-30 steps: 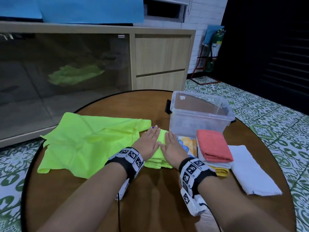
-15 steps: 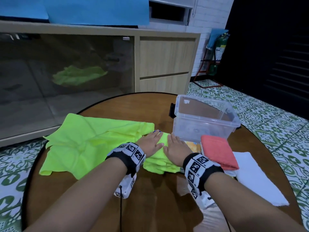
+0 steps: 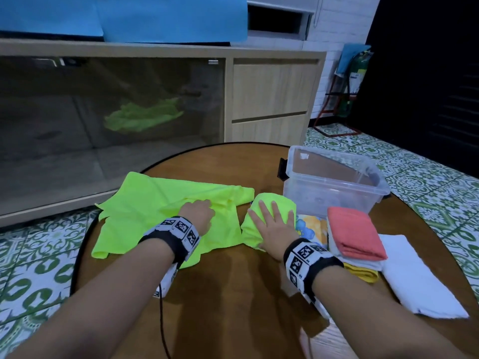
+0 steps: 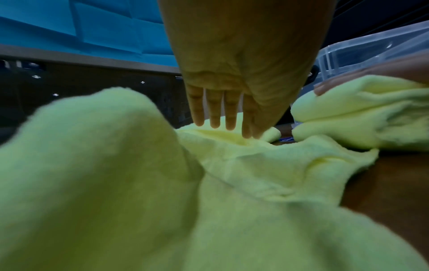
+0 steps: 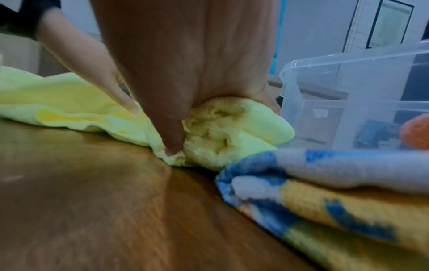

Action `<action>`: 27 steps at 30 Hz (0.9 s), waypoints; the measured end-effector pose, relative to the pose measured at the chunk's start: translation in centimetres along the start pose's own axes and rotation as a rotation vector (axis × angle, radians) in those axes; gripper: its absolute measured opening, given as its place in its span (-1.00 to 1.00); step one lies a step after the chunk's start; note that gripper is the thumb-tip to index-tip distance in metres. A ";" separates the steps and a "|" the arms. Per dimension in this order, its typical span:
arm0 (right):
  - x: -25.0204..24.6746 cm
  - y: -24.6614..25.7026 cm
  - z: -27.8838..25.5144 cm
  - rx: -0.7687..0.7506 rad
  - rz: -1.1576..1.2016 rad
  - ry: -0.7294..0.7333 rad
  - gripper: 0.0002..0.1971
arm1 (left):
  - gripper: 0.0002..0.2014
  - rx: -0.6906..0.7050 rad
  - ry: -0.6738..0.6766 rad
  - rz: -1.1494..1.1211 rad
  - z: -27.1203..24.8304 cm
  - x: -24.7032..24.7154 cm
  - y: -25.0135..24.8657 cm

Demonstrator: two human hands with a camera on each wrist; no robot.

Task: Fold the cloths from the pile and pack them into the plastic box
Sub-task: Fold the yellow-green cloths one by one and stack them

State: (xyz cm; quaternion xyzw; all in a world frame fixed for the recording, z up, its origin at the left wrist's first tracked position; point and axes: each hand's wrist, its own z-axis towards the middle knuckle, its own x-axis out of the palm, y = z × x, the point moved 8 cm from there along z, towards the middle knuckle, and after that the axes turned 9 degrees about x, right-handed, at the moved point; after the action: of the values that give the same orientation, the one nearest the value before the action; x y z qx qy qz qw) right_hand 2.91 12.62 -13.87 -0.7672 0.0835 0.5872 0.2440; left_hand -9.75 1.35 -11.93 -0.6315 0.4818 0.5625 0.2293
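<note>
A large neon yellow-green cloth (image 3: 155, 203) lies spread and wrinkled on the left of the round wooden table (image 3: 233, 294). My left hand (image 3: 198, 216) rests on it, its straight fingers (image 4: 223, 119) touching the fabric. A folded neon cloth (image 3: 283, 203) sits apart from it, just in front of the clear plastic box (image 3: 324, 195). My right hand (image 3: 272, 224) lies flat on this bundle (image 5: 232, 132), with the thumb (image 5: 171, 143) pressing at its left edge. The box looks empty.
Right of the bundle is a stack of folded cloths: a blue and yellow patterned one (image 3: 308, 226), a coral one (image 3: 352, 234) and a yellow one (image 3: 363, 274). A folded white cloth (image 3: 420, 275) lies further right. A cabinet (image 3: 272, 94) stands behind the table.
My hands, side by side on the folded cloth before, have parted. The right hand slid the folded cloth right, clear of the spread cloth. The left hand moved left onto the spread cloth.
</note>
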 end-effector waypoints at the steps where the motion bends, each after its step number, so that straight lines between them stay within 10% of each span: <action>1: -0.1 -0.1 0.3 0.004 0.000 0.017 -0.14 | -0.65 -0.010 -0.066 0.018 0.4 -0.7 -0.3; 9: 0.8 0.0 0.5 -0.036 0.047 0.009 -0.19 | -0.23 -0.176 -0.144 0.047 4.1 -2.1 -0.2; 19: -1.0 -0.4 0.3 -0.049 0.142 0.074 -0.27 | -0.66 -0.170 -0.332 -0.083 2.0 -6.4 0.9; 27: -12.6 -1.2 -2.8 0.023 0.733 -0.439 -0.45 | -0.69 -0.215 -0.584 -0.440 -4.1 -14.3 4.6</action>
State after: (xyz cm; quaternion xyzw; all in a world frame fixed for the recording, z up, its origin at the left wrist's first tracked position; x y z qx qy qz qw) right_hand 2.11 10.35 -1.08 -0.5409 0.3035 0.7834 0.0397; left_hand -10.28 0.97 3.66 -0.5533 0.1873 0.7036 0.4047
